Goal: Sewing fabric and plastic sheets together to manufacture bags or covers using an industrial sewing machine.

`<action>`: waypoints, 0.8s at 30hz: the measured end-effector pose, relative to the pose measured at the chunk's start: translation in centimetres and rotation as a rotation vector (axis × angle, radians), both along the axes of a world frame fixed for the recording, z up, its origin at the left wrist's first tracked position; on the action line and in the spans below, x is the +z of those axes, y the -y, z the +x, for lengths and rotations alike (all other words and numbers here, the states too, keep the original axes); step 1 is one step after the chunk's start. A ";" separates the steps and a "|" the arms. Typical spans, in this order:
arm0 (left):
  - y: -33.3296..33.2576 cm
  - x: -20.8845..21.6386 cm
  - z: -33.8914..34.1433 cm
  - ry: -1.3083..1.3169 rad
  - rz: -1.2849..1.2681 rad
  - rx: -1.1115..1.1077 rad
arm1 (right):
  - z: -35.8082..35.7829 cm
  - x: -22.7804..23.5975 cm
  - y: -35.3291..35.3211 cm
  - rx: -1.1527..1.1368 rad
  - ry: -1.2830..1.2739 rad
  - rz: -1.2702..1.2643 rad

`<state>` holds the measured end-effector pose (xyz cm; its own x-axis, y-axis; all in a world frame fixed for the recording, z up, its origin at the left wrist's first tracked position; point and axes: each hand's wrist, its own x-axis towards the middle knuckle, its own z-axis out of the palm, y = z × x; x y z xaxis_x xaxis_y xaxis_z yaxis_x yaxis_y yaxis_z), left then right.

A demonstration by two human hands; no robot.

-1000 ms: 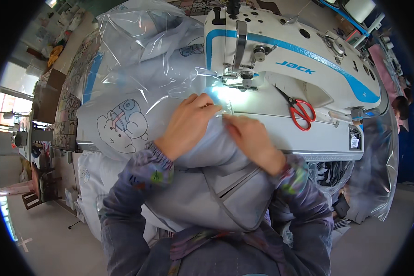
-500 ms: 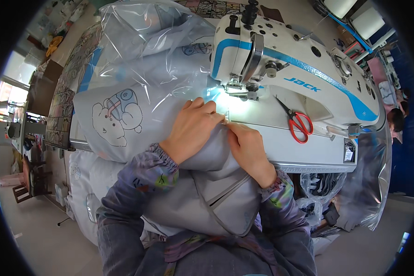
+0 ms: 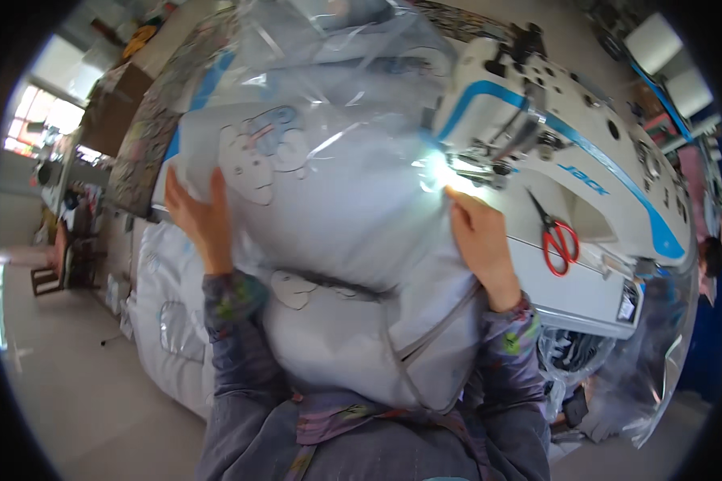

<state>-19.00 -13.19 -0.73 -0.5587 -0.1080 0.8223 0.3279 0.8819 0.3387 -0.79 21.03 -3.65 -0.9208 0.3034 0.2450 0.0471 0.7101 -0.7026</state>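
Observation:
A large piece of pale grey fabric [image 3: 337, 216], printed with a cartoon bear, lies across the sewing machine bed and down over my lap. At its left edge, my left hand [image 3: 203, 223] rests with the fingers spread, beside the bear print [image 3: 257, 160]. Close to the lit needle area of the white and blue sewing machine [image 3: 489, 104], my right hand [image 3: 481, 240] has its fingers closed on the fabric's edge. Motion blur softens the picture, and the fingertips of the right hand are partly lost in glare.
Red-handled scissors [image 3: 560, 244] lie on the machine bed right of my right hand. Clear plastic sheeting [image 3: 337, 48] covers the far part of the fabric. A quilted white piece [image 3: 168, 321] hangs at the left, and a plastic bag of dark items [image 3: 573, 353] sits below the bed.
My left hand has left the needle area and moved left to the fabric's edge, its fingers opening. My right hand stays near the needle. The whole view has shifted and tilted.

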 end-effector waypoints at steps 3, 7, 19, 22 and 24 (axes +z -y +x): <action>9.6 -1.1 -0.6 0.565 0.362 -0.083 | -0.1 -0.2 -0.4 0.061 -0.036 -0.015; 11.3 3.5 -4.3 0.844 -0.140 -0.350 | 0.0 0.6 -0.1 0.068 -0.119 -0.105; -14.4 11.6 -3.7 -0.456 -0.153 -0.780 | -0.6 0.7 6.3 -0.217 0.296 0.473; -16.9 7.6 2.1 -0.099 -0.720 -1.121 | -1.4 1.2 5.9 -0.216 0.345 0.457; -18.0 5.3 2.5 -0.050 -0.805 -1.099 | -1.4 1.5 5.5 -0.183 0.359 0.432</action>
<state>-16.54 4.85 4.56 -0.0134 0.8838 0.4676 0.9790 0.1067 -0.1735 -2.17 15.48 -2.16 -0.9110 0.4074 0.0643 0.3774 0.8862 -0.2687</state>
